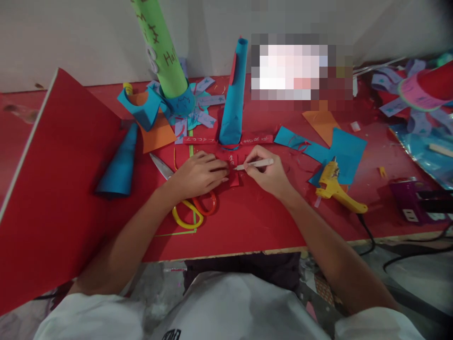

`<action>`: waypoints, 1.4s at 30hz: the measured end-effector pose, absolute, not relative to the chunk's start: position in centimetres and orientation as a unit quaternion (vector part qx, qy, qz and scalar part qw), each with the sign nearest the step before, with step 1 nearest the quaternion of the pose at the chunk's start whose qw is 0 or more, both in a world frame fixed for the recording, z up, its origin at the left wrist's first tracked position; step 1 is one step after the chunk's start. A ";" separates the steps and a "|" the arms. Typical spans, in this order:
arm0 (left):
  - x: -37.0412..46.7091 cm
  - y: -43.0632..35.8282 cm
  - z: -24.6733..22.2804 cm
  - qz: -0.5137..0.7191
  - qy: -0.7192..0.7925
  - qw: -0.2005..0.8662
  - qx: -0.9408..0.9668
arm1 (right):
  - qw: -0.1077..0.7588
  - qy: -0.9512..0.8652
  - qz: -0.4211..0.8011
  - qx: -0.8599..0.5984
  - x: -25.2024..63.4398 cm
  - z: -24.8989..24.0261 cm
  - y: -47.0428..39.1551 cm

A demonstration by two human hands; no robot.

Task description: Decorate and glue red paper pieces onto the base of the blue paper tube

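Note:
A slim white pen (262, 163) is gripped in my right hand (267, 174), its tip touching a short red paper strip (233, 177) that bears white writing. My left hand (203, 174) lies over the left side of that strip, fingers stretched out and pressing down. Partly under my left hand and wrist are scissors (187, 218) with one yellow and one red handle loop. Just beyond my hands, a tall blue paper tube (232, 101) stands with red strips around its base; the left strip (201, 140) and the right strip (257, 137) also carry white writing.
A yellow glue gun (334, 186) lies on blue paper (348, 151) at right. Left are a blue cone (120, 165), an upright red board (53, 189) and a green paper tube (166, 56). A purple box (412, 200) sits at far right on the red table (247, 231).

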State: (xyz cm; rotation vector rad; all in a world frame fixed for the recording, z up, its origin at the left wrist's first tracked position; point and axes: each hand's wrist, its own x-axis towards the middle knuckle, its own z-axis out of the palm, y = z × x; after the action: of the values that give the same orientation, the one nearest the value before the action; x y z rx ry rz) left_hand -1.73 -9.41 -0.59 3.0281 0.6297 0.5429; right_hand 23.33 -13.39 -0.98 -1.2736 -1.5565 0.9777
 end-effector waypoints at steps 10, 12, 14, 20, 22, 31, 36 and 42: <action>-1.8 -9.4 -0.7 0.176 0.195 -0.004 0.965 | 0.410 -0.643 0.388 -0.518 23.5 -1.5 -13.4; -1.8 -9.4 -0.7 0.171 0.198 -0.001 0.965 | 0.408 -0.644 0.392 -0.515 23.5 -1.5 -13.4; -1.8 -9.4 -0.8 0.174 0.198 0.003 0.965 | 0.405 -0.646 0.396 -0.512 23.5 -1.4 -13.5; -1.8 -9.4 -0.7 0.170 0.196 -0.009 0.966 | 0.426 -0.630 0.386 -0.522 23.5 -1.3 -13.6; -1.7 -9.4 -0.6 0.169 0.197 -0.006 0.966 | 0.431 -0.629 0.384 -0.521 23.5 -1.4 -13.6; -1.8 -9.5 -0.8 0.176 0.196 -0.008 0.965 | 0.426 -0.631 0.381 -0.525 23.5 -1.4 -13.5; -1.7 -9.5 -0.6 0.183 0.196 0.008 0.963 | 0.431 -0.625 0.379 -0.529 23.5 -1.5 -13.5; -1.7 -9.5 -0.5 0.173 0.202 0.011 0.964 | 0.424 -0.630 0.379 -0.529 23.5 -1.4 -13.5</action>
State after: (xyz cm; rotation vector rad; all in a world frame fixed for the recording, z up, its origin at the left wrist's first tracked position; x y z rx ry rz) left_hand -1.66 -9.52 -0.53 3.0067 0.6290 0.5406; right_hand 23.51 -13.51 -1.44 -1.3248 -1.5764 0.9471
